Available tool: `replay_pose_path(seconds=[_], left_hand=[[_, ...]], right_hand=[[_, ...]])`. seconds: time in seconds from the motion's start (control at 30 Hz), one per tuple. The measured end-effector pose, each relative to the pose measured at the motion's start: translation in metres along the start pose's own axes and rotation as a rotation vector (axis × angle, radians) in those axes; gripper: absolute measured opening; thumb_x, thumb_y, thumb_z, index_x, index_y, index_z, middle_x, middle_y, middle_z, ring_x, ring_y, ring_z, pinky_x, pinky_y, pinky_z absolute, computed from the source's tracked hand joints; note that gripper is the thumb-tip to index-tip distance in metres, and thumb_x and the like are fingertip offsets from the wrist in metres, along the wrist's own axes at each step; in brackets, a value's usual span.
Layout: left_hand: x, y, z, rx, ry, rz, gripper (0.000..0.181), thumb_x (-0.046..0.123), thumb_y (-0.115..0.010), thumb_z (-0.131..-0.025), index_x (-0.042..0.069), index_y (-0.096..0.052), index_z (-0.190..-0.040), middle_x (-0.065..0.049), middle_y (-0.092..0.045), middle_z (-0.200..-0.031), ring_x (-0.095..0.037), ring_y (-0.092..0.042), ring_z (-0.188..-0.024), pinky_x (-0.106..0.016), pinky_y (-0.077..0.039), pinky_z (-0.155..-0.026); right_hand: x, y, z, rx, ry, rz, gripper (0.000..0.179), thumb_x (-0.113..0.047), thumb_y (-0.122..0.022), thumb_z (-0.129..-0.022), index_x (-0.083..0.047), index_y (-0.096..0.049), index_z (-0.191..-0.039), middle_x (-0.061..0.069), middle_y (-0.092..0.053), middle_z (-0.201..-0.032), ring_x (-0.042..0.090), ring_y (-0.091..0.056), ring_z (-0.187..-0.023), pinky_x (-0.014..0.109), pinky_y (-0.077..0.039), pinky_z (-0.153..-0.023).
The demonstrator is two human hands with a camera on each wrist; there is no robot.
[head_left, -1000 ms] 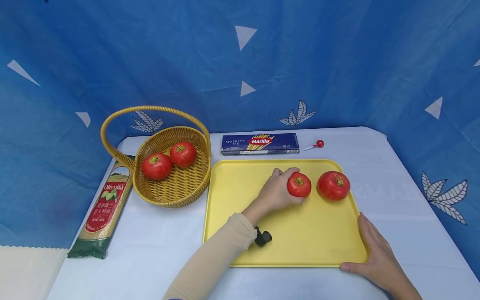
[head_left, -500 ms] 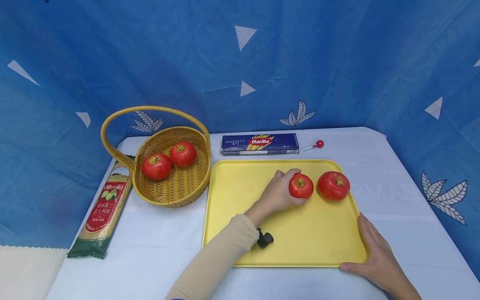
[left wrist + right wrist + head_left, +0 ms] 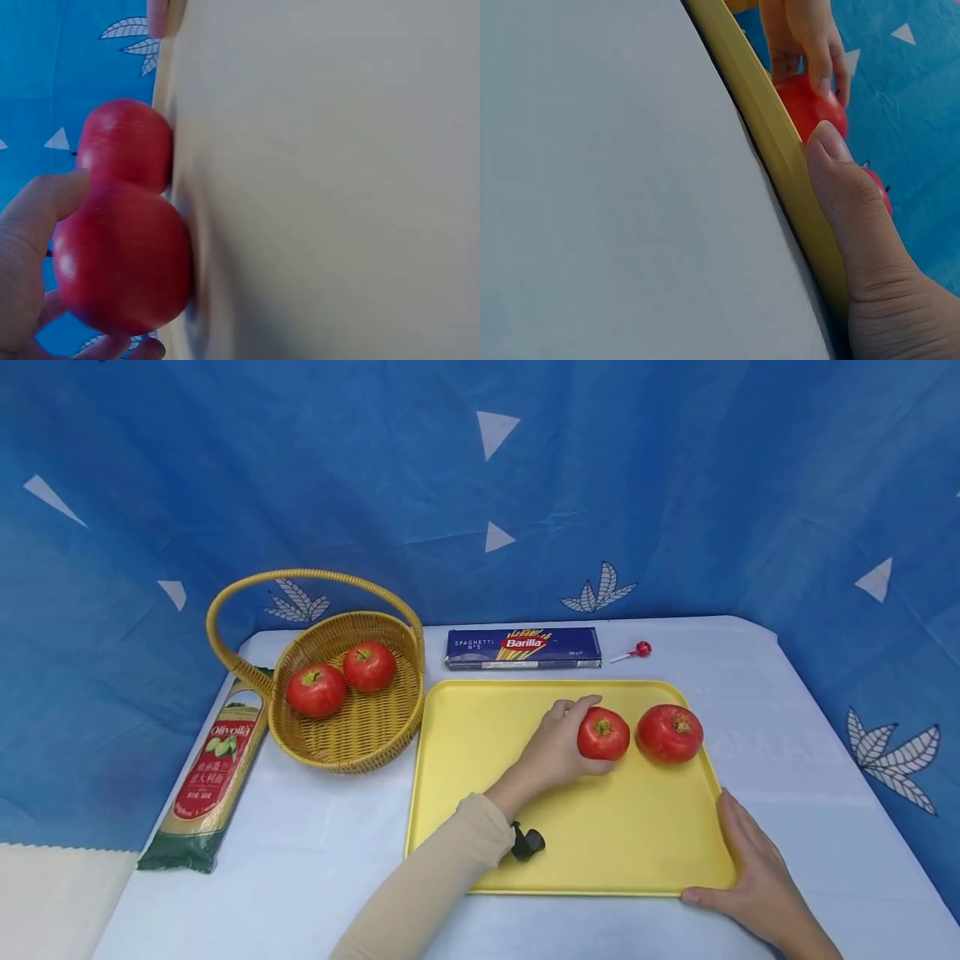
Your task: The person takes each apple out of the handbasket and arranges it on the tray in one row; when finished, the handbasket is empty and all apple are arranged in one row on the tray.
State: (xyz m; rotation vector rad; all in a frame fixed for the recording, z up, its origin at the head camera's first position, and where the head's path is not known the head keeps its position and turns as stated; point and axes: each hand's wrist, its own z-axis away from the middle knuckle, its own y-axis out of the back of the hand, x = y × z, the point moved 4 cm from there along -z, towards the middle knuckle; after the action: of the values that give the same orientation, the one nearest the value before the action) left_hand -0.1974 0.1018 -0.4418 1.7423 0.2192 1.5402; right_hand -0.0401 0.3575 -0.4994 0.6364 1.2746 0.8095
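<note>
In the head view, my left hand (image 3: 553,752) holds a red apple (image 3: 603,734) over the far part of the yellow tray (image 3: 585,852). The left wrist view shows its thumb (image 3: 56,196) on one side of this apple and fingertips at the other. Close to its right lies a second red apple (image 3: 670,733), near the tray's right edge. My right hand (image 3: 765,885) rests at the tray's near right corner, fingers stretched along the side and thumb along the front edge. In the right wrist view, the thumb (image 3: 855,217) lies against the yellow rim.
A wicker basket (image 3: 360,756) with a tall handle stands left of the tray, two apples (image 3: 317,690) inside. An Olivoilà pasta bag (image 3: 210,768) lies partly behind it. Behind the tray are a blue Barilla spaghetti box (image 3: 480,647) and a red lollipop (image 3: 642,649).
My left hand and its apple have shifted slightly right, nearer the other apple on the tray. My right hand keeps its place at the corner. The head view has shifted a little.
</note>
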Motion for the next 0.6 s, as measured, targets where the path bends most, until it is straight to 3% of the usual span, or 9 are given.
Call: replay_pose_path(seconds=[0.17,0.37,0.5,0.6], left_hand=[[0.006,0.015,0.017,0.037,-0.029,0.0,0.092,0.038,-0.087,-0.073,0.033,-0.037,-0.15,-0.004,-0.045,-0.142,-0.021,-0.048,-0.128,-0.036,-0.055,-0.093],[0.014,0.047,0.053,0.095,-0.064,0.072,0.09,0.041,-0.084,-0.076,0.034,-0.036,-0.151,0.002,-0.043,-0.147,-0.018,-0.043,-0.135,-0.042,-0.048,-0.105],[0.007,0.076,0.082,0.157,-0.046,0.122,0.084,0.041,-0.083,-0.077,0.037,-0.038,-0.148,0.005,-0.043,-0.147,-0.017,-0.043,-0.136,-0.045,-0.046,-0.107],[-0.005,0.1,0.102,0.235,-0.034,0.158,0.08,0.038,-0.083,-0.078,0.033,-0.043,-0.146,0.004,-0.045,-0.144,-0.019,-0.047,-0.13,-0.046,-0.045,-0.106]], right_hand=[[0.0,0.0,0.0,-0.011,-0.005,0.008,0.137,-0.05,-0.085,-0.071,-0.019,0.018,-0.156,0.023,0.009,-0.165,0.057,-0.007,-0.144,0.081,-0.012,-0.104],[0.002,0.002,0.0,-0.015,-0.001,0.01,0.137,-0.048,-0.085,-0.071,-0.019,0.019,-0.156,0.023,0.01,-0.165,0.057,-0.008,-0.143,0.081,-0.015,-0.103],[0.002,0.001,-0.001,-0.019,0.001,-0.003,0.136,-0.047,-0.085,-0.072,-0.02,0.019,-0.156,0.023,0.01,-0.165,0.057,-0.008,-0.143,0.081,-0.014,-0.103],[0.003,0.0,-0.002,-0.025,-0.006,0.001,0.136,-0.048,-0.085,-0.072,-0.02,0.019,-0.156,0.023,0.01,-0.165,0.057,-0.008,-0.143,0.081,-0.015,-0.102]])
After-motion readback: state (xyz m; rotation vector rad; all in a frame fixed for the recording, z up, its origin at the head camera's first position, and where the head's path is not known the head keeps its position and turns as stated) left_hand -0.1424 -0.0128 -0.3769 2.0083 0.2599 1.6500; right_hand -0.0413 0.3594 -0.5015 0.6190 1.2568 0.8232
